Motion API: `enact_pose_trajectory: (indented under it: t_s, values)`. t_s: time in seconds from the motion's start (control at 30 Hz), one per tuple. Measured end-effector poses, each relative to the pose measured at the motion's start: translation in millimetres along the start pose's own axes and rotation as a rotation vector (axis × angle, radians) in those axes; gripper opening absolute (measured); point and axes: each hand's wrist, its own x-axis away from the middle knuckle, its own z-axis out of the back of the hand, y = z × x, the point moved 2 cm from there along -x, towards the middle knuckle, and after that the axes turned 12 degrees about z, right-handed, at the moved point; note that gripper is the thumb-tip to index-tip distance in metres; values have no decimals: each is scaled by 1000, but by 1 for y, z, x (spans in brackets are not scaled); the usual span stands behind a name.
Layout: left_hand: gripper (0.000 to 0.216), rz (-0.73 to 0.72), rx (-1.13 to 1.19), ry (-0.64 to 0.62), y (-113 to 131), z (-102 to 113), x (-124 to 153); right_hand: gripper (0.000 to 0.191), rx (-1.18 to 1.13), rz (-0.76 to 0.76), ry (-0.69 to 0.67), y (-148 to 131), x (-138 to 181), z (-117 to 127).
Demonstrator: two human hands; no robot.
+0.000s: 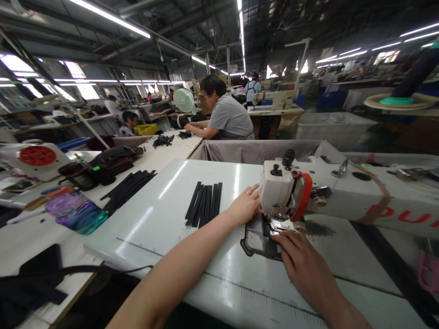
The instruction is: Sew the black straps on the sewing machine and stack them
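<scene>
A white sewing machine (279,189) with an orange-red lever stands before me. My left hand (244,208) reaches to the left side of its head, fingers stretched out, with the tips partly hidden behind the head. My right hand (307,258) lies low in front of the needle area, its fingers flat on the metal plate (256,241) close to the presser foot. A short black strip (265,226) lies under the foot, between the two hands. Left of my left hand, several black strips (205,204) lie side by side on the pale table.
A long black band (387,260) runs under the machine arm at right, near pink-handled scissors (428,269). At left are more black strips (132,187), a purple-teal bottle (73,212) and a dark phone (43,260). A co-worker in grey (228,116) handles dark pieces beyond.
</scene>
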Motion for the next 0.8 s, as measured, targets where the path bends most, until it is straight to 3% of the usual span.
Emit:
enact_pose_trajectory:
  t_s: [0.1,0.23,0.33,0.4,0.47,0.53,0.63,0.73,0.8]
  values:
    - [19,27,-45,-17,-15,15,-9,27,-4,-14,30,1,2,0]
    - [12,354,22,-60,-26,52,4,25,-3,-20,66,0,2,1]
    - [7,535,47,-31,-18,67,26,25,-34,13,105,-6,-1,6]
    - [3,610,189,-131,-2,59,41,25,-66,76,110,-12,-4,10]
    - [5,749,649,-419,20,38,55,28,-84,175,89,-19,-7,12]
    - [10,841,873,-486,39,19,64,30,-69,269,72,-24,-7,14]
    - [17,821,677,-277,53,8,68,29,-12,340,61,-27,-4,14]
    - [22,604,350,-4,54,11,70,26,22,350,56,-28,-2,13]
    - [14,455,307,107,51,11,73,25,21,321,68,-29,-3,14]
